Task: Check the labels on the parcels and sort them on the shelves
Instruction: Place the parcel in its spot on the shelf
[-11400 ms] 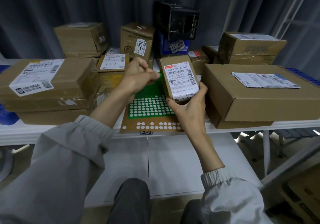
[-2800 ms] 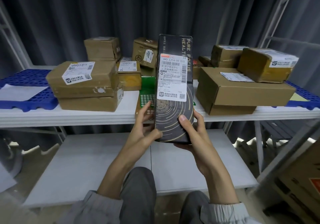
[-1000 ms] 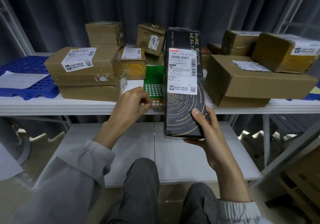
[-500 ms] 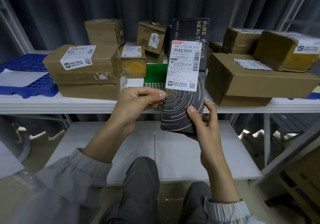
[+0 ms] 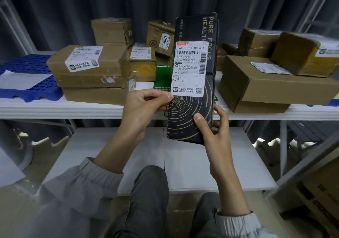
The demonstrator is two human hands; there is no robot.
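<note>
Parcels lay spread over the upper shelf (image 5: 60, 107), and one of them, a tall black box (image 5: 190, 122), was held upright in front of it, between the two brown stacks. The right hand (image 5: 214, 127) gripped the box near its bottom, thumb pressed on the front face and fingers curled round the right edge and back. The left hand (image 5: 145, 105) pinched the box's left edge, thumb and forefinger closing just at the lower left corner of the white label (image 5: 189, 68); whether they touched the label itself or only the box beside it could not be told. The label faced the camera squarely, with its top code line, barcode and address block legible.

The step in hand looked like the checking one: reading the label before choosing a place. Sorting of this box was not yet done, since it rested on no shelf. To its left sat a stack of brown boxes (image 5: 91, 74), to its right a wide flat carton (image 5: 271, 87) with smaller parcels on top, and behind it a green sheet (image 5: 161, 78). The lower shelf (image 5: 183, 164) showed bare white board below the hands.

The next move would likely call for matching the code to a zone, then carrying the box there with a firm hold, keeping it clear of the neighbouring stacks.
</note>
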